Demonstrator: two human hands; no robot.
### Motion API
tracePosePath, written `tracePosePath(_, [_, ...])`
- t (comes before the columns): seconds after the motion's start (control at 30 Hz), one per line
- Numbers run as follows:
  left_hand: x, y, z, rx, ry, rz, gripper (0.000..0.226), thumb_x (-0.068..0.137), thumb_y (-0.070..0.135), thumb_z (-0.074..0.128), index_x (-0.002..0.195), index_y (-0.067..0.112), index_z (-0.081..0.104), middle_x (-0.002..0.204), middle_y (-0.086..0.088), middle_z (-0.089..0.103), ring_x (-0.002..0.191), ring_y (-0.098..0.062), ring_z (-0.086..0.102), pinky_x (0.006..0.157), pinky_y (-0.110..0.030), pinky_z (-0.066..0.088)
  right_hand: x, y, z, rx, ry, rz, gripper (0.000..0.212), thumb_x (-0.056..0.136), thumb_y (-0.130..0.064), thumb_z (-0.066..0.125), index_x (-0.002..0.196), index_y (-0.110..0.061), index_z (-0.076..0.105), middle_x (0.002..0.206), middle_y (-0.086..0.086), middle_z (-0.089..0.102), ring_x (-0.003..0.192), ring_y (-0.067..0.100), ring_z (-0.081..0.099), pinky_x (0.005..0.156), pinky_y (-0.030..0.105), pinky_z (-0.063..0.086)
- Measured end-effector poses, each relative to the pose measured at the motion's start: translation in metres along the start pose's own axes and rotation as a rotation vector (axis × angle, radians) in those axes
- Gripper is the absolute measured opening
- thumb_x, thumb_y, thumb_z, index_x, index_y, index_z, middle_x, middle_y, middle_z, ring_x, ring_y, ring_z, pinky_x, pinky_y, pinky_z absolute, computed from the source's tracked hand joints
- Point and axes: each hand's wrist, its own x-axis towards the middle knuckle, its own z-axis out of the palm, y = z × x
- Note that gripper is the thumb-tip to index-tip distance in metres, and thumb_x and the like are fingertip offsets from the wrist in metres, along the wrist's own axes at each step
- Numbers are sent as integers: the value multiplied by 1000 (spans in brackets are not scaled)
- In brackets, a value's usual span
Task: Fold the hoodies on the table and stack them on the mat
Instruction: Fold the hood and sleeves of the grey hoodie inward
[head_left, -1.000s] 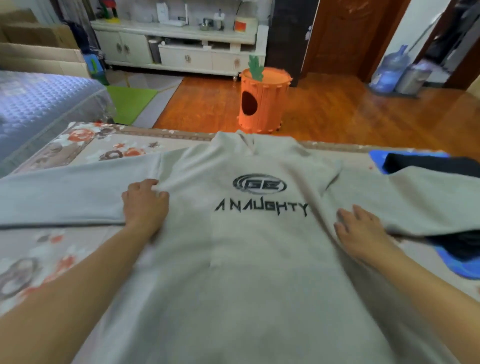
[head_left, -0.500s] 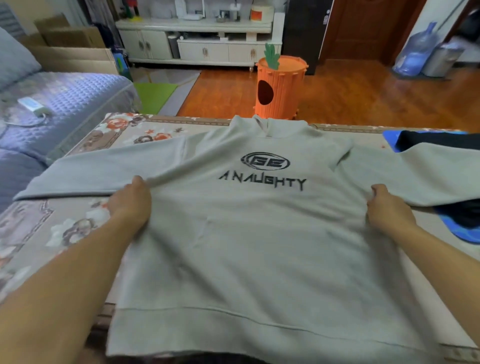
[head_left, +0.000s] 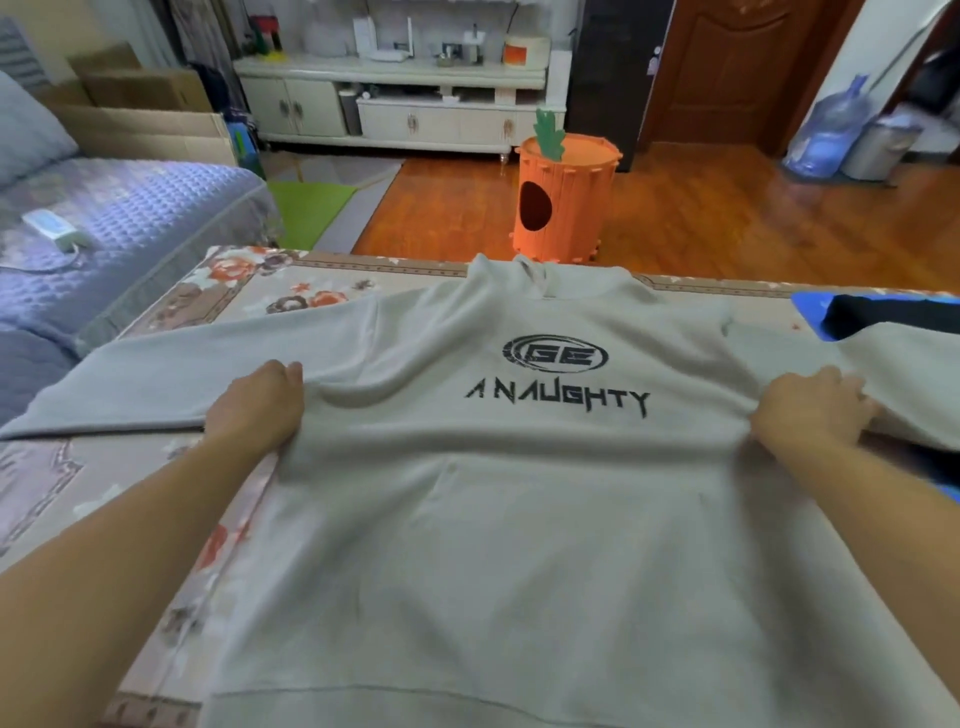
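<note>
Lying face up on the floral-covered counter (head_left: 156, 499), the grey hoodie (head_left: 509, 519) has both sleeves spread outward. The left hand (head_left: 257, 408) grips its fabric below the left armpit; the right hand (head_left: 813, 410) grips the opposite side. Its right sleeve overlaps a dark garment (head_left: 893, 314) on the blue mat (head_left: 810, 306).

Your surface (head_left: 156, 467) wears a floral cloth in orange and grey. A grey hoodie (head_left: 519, 545) lies spread flat across it, chest print up, sleeves stretched out to both sides. At the far right a blue mat (head_left: 808, 309) rests on it, dark clothing (head_left: 883, 314) lying on top.
</note>
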Motion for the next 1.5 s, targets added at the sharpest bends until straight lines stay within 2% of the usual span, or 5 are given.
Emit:
tracePosePath(0.27, [113, -6, -1, 242, 29, 15, 43, 106, 27, 34, 148, 21, 31, 145, -16, 36, 122, -43, 54, 80, -52, 45, 13, -126, -18, -444, 231, -345, 39, 89, -29, 43, 123, -22, 61, 130, 12, 42, 124, 34, 37, 114, 55, 24])
tracePosePath(0.57, [172, -90, -8, 335, 46, -186, 49, 103, 26, 33, 151, 21, 35, 154, -14, 32, 137, -39, 45, 96, -54, 45, -27, -349, -28, 338, -18, -992, 49, 92, -8, 40, 140, -18, 46, 142, 7, 45, 120, 36, 53, 96, 45, 47])
tracePosePath(0.87, [159, -207, -33, 271, 151, -430, 36, 102, 12, 33, 133, 1, 49, 135, -28, 55, 124, -46, 54, 99, -51, 41, -30, -496, -30, 197, -16, -1034, 27, 95, -11, 41, 118, -8, 56, 124, 19, 55, 111, 41, 58, 82, 40, 47])
tracePosePath(1.13, [191, -156, -58, 384, 223, -367, 50, 94, 7, 55, 142, 1, 44, 143, -25, 45, 131, -44, 45, 100, -58, 42, -24, -451, -47, 665, -382, -1028, 76, 97, -22, 60, 159, -24, 16, 166, 2, 14, 151, 24, 18, 123, 41, 18])
tracePosePath(1.5, [-65, 206, 85, 3, -143, 678, 62, 103, 58, 26, 160, 40, 7, 170, -3, -4, 155, -33, -10, 122, -56, -4, 3, -122, -11, 456, 107, -541, 29, 91, -15, 58, 118, -11, 69, 129, 14, 60, 121, 36, 52, 105, 37, 35])
